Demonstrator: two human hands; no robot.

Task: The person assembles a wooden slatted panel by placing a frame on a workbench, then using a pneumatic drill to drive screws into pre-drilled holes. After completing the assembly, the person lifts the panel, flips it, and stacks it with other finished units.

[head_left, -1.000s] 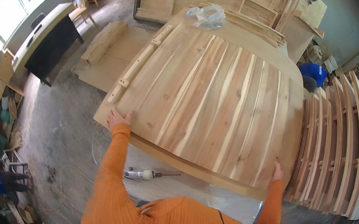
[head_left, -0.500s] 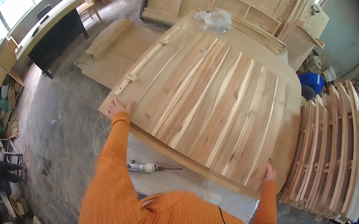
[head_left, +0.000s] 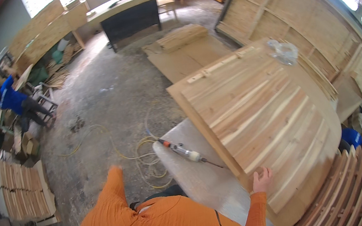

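Note:
My right hand (head_left: 263,180) rests on the near edge of a slatted wooden panel (head_left: 264,110), its fingers apart. The panel's light and dark strips lie side by side on a larger tan board (head_left: 177,96). Along the far edge of that board runs a thin batten with small blocks (head_left: 220,64). My left arm (head_left: 112,187) reaches out over the floor, away from the panel. Its hand is smeared or hidden beyond the orange cuff. Between the arms, a power screwdriver (head_left: 186,153) with a long bit lies on the pale plastic-covered table (head_left: 204,179).
Yellow and white hoses (head_left: 142,153) coil on the floor. Curved slats (head_left: 358,185) are stacked at right, more slats (head_left: 23,190) at left. A crumpled plastic bag (head_left: 284,52) lies on the board. A person in blue (head_left: 15,99) stands far left; another blue-clad person (head_left: 352,136) bends behind the stack.
My view has turned left. My left hand has let go of the board's corner and swung out over the floor. The right hand still touches the panel's near side.

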